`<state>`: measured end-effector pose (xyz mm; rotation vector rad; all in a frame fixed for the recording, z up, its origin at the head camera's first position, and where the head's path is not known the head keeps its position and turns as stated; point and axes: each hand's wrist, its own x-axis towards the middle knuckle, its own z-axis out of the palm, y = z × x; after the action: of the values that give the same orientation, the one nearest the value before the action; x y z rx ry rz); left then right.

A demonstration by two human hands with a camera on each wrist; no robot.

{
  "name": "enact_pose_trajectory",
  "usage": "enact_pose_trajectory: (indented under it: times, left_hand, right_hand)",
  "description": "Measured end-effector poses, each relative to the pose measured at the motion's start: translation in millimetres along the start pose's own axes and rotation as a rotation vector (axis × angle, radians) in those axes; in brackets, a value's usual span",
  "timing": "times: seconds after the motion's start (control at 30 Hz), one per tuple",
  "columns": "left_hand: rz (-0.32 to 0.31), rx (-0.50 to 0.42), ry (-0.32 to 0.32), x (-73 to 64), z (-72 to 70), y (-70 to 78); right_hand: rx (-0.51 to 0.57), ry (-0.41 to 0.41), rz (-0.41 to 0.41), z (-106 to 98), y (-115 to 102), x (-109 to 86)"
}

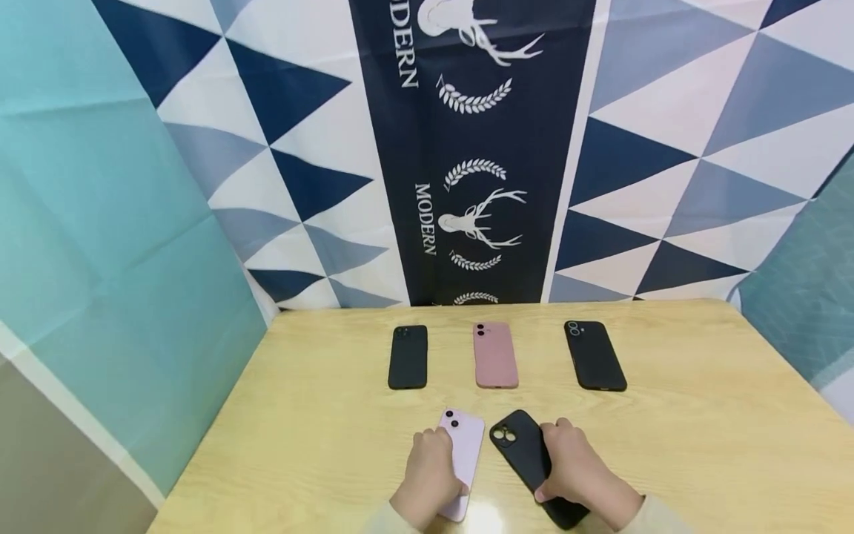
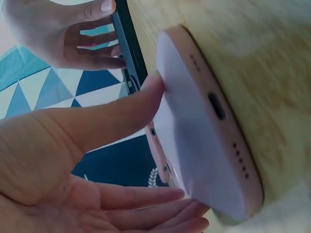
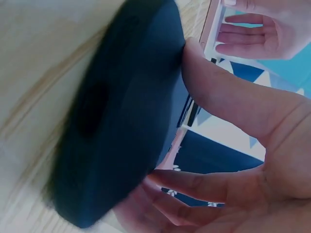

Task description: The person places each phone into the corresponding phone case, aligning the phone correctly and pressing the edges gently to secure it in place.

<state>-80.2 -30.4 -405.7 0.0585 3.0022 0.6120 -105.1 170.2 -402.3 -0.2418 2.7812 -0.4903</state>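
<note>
My left hand [image 1: 430, 463] grips a pale lilac phone [image 1: 469, 449] by its long sides, thumb on one edge and fingers on the other. In the left wrist view the phone's pink bottom edge [image 2: 216, 109] faces the camera, with its charging port and speaker holes. To the right, my right hand [image 1: 574, 463] holds a black phone case [image 1: 523, 445] across its width. Table colour shows through the case's camera holes in the head view. The case's dark end [image 3: 116, 107] looks blurred in the right wrist view. The phone and case lie side by side, both tilted, their camera ends close together.
Behind the hands, a dark phone [image 1: 408, 358], a pink phone [image 1: 495, 356] and a black phone [image 1: 595, 356] lie in a row, backs up. The wooden table [image 1: 300, 430] ends at a patterned curtain [image 1: 487, 148]. A teal cloth [image 1: 120, 222] hangs on the left.
</note>
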Motion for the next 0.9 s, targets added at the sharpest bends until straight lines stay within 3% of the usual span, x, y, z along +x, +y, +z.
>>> enact_pose_trajectory:
  times: [0.13, 0.27, 0.4, 0.5, 0.7, 0.8, 0.9]
  left_hand:
    - [0.013, -0.019, 0.053, 19.1, -10.6, 5.4]
    - [-0.035, -0.1, 0.028, 32.1, -14.1, 7.0]
    - [-0.117, -0.172, -0.03, 30.1, -10.4, 1.4]
    - [-0.139, -0.231, -0.05, 23.9, -6.2, -6.1]
    - [-0.129, -0.395, -0.031, 13.3, 2.9, -22.9]
    - [-0.129, -0.496, -0.033, 13.9, 3.6, -28.1]
    - [-0.154, -0.582, -0.06, 18.2, -0.2, -31.5]
  right_hand:
    - [-0.003, 0.072, 0.007, -13.5, -4.0, 5.0]
    - [0.016, 0.098, 0.032, -19.9, -1.1, 5.9]
    - [0.062, 0.05, 0.045, -14.8, 4.0, 3.7]
    - [0.111, 0.039, 0.044, -10.3, 8.5, 1.3]
    - [0.316, 0.071, 0.047, -9.5, 25.7, -6.1]
    - [0.437, 0.023, 0.035, -11.4, 35.9, -9.4]
    - [0.579, -0.045, -0.028, -13.2, 43.3, -11.0]
